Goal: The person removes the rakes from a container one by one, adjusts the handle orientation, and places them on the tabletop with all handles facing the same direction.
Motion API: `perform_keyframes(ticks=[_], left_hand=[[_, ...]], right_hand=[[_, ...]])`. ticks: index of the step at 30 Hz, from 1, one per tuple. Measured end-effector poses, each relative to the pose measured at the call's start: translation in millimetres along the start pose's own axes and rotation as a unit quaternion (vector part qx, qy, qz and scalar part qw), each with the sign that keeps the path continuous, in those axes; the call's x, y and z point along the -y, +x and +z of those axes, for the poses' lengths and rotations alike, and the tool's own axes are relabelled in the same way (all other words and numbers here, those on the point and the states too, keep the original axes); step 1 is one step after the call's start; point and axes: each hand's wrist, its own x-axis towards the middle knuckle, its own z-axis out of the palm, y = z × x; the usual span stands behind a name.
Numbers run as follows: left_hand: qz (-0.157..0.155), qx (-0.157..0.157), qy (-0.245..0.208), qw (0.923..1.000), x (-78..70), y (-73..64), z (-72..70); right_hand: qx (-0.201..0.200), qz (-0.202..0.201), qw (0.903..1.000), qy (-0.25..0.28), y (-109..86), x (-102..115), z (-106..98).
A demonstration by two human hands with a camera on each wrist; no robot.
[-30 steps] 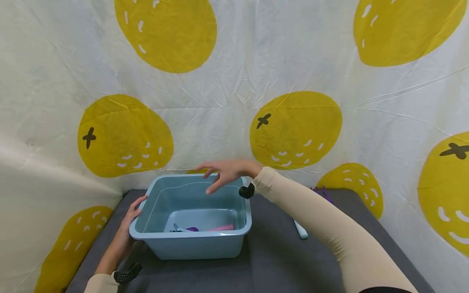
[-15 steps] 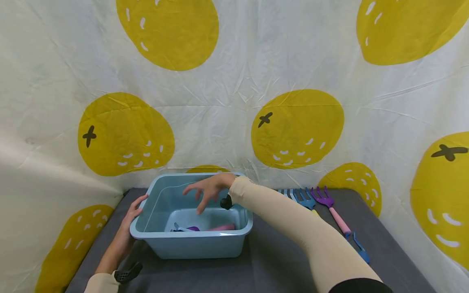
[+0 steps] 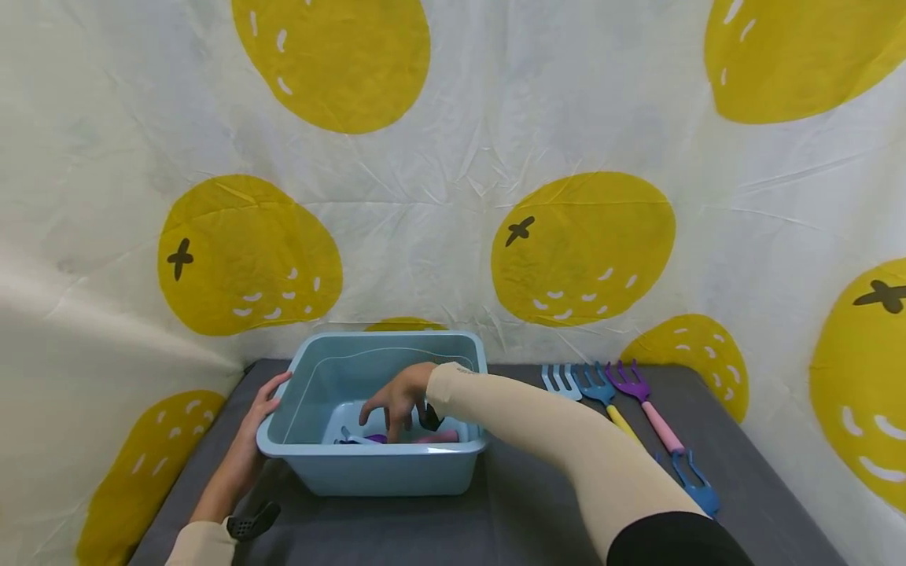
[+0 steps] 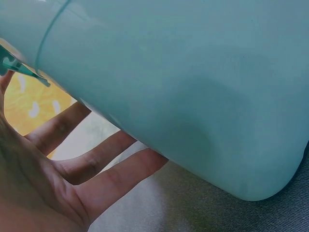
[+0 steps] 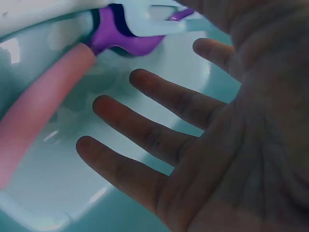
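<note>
My left hand (image 3: 256, 428) touches the left side of a light blue plastic basin (image 3: 375, 475). In the left wrist view its fingers lie straight against the basin's outside. Down inside the basin reaches my right hand (image 3: 398, 401), fingers spread and holding nothing. Below its fingertips, in the right wrist view, lies a garden hand tool with a pink handle (image 5: 46, 106) and a purple head (image 5: 113, 36). A light blue tool head (image 5: 145, 19) overlaps the purple one, and a whitish handle (image 5: 43, 14) lies beside them. The front wall partly hides these tools in the head view.
On the dark grey tabletop (image 3: 354, 534), to the right, lie a light blue hand fork (image 3: 561, 380), a blue fork with a yellow handle (image 3: 598, 391), a purple fork with a pink handle (image 3: 660, 424) and another blue tool (image 3: 697, 487). A fruit-print curtain (image 3: 425, 259) hangs behind.
My right hand has moved left and down from above the basin's right rim into the basin. The forks on the right have come into view from behind the arm. My left hand stays put.
</note>
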Motion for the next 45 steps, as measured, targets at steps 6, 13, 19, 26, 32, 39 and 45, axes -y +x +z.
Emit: perform_keyframes(ticks=[6, 13, 19, 26, 32, 39, 45], left_hand=[[0.002, 0.001, 0.000, 1.0000, 0.0, -1.0, 1.0], [0.003, -0.006, 0.002, 1.0000, -2.3, -0.1, 2.2], [0.001, -0.009, 0.004, 1.0000, -3.6, -1.1, 1.5], [0.007, -0.009, 0.003, 0.9999, -0.3, -2.8, 3.1], [0.011, -0.008, 0.003, 0.9999, 2.6, -4.5, 3.2], [0.008, -0.005, 0.002, 1.0000, 2.3, -4.5, 2.8], [0.009, -0.008, 0.003, 0.9999, 2.7, -4.3, 2.6]], right_hand=[[0.013, -0.005, 0.9997, -0.020, 7.2, 0.6, 9.9], [0.004, -0.011, 0.9998, -0.018, 6.2, 1.7, 13.7], [-0.026, 0.017, 0.9995, 0.002, -1.0, -8.4, 18.8], [-0.023, 0.042, 0.9988, 0.000, -5.9, -10.3, 24.5], [0.017, 0.066, 0.9976, -0.006, -2.4, -7.6, 27.1], [0.095, 0.090, 0.9909, 0.033, 8.7, -4.2, 28.4], [0.117, 0.081, 0.9898, -0.005, 10.4, -0.9, 29.3]])
